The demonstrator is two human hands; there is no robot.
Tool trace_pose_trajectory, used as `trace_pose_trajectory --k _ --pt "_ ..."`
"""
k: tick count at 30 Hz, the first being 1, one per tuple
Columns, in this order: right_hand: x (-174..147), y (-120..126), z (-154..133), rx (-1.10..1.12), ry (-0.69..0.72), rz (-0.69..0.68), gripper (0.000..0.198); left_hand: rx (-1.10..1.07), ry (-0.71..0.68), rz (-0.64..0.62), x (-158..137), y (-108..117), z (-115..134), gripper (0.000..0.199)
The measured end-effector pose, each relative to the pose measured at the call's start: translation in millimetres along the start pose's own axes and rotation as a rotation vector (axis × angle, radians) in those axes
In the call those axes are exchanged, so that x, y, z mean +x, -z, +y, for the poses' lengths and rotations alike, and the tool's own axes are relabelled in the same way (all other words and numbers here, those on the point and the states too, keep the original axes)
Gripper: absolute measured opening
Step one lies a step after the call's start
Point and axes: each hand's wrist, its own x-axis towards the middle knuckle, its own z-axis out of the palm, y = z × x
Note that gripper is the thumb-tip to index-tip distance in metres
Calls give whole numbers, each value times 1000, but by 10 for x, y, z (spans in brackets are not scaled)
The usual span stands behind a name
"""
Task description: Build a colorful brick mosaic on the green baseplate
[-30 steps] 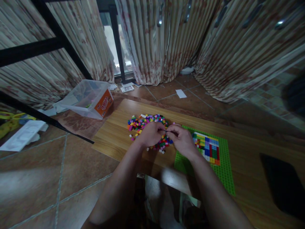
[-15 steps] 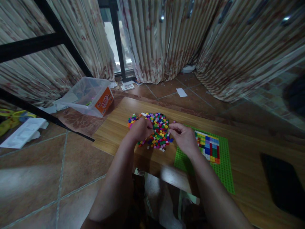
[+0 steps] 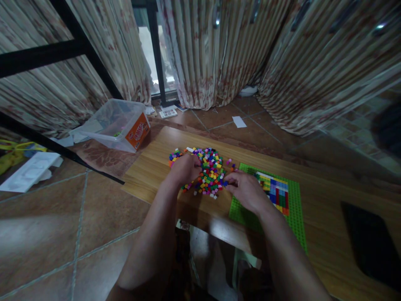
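Left grip (image 3: 185, 168) at loose bricks (image 3: 211, 175), clear bin (image 3: 116, 143) holding green pieces (image 3: 117, 134)

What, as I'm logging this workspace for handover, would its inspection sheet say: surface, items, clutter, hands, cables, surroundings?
Surface: wooden table, glare near the front edge.
Items in use: pile of loose multicoloured building bricks; green studded baseplate to its right, bearing assembled bricks.
Clutter: dark flat object towards the table's right; white moulded tray and white sheet on the tiled floor.
Hands: left hand over the pile's left side; right hand at its right edge; grip unclear on both.
Cables: nothing seen.
Surroundings: transparent plastic bin beyond the table's left end; striped curtains.
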Motion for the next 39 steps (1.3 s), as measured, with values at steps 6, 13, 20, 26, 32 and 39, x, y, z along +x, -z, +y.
trace_pose_trajectory --k 6,13,20,26,32,39 --pt "34 -18 -77 -82 -95 41 14 106 -29 -7 4 18 54 19" --pt "2 -15 -210 -65 -119 28 18 76 -27 11 16 5 39 20" --pt "16 -71 -209 -66 -88 9 22 141 -32 9 2 3 56 22" --pt "23 -116 -172 -46 -69 36 16 106 -71 29 20 3 47 22" --pt "25 -53 -236 161 23 195 16 -216 -245 -38 25 -62 113 27" --pt "22 -62 -301 392 139 252 24 -573 -213 -170 11 -190 245 24"
